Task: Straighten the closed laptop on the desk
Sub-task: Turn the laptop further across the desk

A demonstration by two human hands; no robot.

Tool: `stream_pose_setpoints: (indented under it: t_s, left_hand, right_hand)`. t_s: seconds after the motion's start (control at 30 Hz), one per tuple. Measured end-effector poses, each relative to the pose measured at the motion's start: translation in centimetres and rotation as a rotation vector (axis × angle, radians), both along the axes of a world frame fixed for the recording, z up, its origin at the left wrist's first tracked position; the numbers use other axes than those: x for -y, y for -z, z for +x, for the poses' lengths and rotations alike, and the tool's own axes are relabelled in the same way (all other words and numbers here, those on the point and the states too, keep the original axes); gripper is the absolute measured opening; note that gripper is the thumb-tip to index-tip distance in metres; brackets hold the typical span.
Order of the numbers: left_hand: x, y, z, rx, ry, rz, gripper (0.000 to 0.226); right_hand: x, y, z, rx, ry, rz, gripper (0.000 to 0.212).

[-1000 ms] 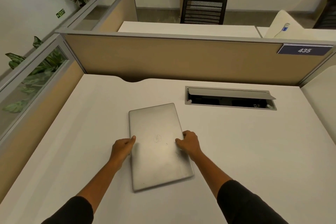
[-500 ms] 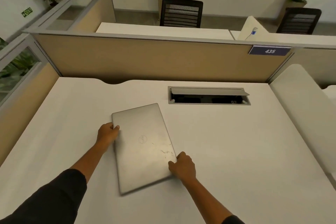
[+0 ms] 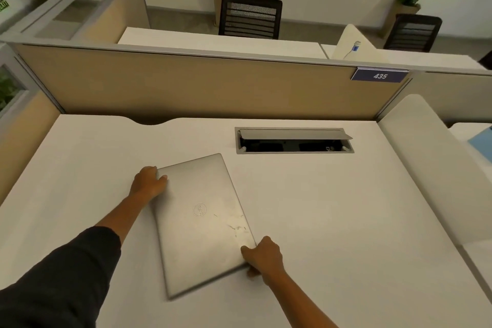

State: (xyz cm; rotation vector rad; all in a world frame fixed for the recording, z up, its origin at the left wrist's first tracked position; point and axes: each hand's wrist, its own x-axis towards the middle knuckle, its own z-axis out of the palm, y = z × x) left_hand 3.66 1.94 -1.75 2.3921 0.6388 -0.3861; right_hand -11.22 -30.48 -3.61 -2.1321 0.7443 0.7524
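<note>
A closed silver laptop (image 3: pixel 203 224) lies flat on the white desk (image 3: pixel 332 221), its long side running away from me and skewed, the far end leaning right. My left hand (image 3: pixel 147 182) grips its far left corner, fingers curled over the lid's edge. My right hand (image 3: pixel 262 257) holds the near right corner, thumb on the lid and fingers under the edge.
An open cable hatch (image 3: pixel 294 140) is sunk into the desk beyond the laptop to the right. A beige partition (image 3: pixel 199 85) with a "435" plate (image 3: pixel 379 76) closes the back. A white side panel (image 3: pixel 431 168) bounds the right.
My left hand slid from the laptop's left edge up to its far left corner; my right hand slid down to the near right corner. The laptop has turned slightly.
</note>
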Motion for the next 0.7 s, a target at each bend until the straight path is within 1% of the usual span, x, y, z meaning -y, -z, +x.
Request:
stream_pose_setpoints:
  t_s: [0.1, 0.17, 0.27, 0.4, 0.53, 0.7]
  left_hand:
    - [-0.4, 0.2, 0.4, -0.040, 0.077, 0.057, 0.068]
    - [-0.6, 0.3, 0.6, -0.061, 0.114, 0.085, 0.069]
    - [-0.6, 0.4, 0.8, -0.072, 0.113, 0.077, 0.071]
    - [-0.2, 0.7, 0.6, -0.047, 0.071, 0.057, 0.070]
    - [0.2, 0.7, 0.2, -0.038, 0.047, 0.052, 0.065]
    - [0.3, 0.9, -1.1, -0.022, -0.014, 0.011, 0.062]
  right_hand:
    - [0.0, 0.6, 0.3, -0.063, 0.250, 0.265, 0.045]
    - [0.3, 0.8, 0.6, -0.088, 0.316, 0.362, 0.048]
    - [0.6, 1.0, 0.7, -0.092, 0.371, 0.440, 0.046]
    - [0.4, 1.0, -0.1, 0.013, 0.384, 0.426, 0.038]
    - [0.7, 0.7, -0.4, 0.107, 0.390, 0.376, 0.052]
    - [1.8, 0.7, 0.4, 0.145, 0.346, 0.286, 0.053]
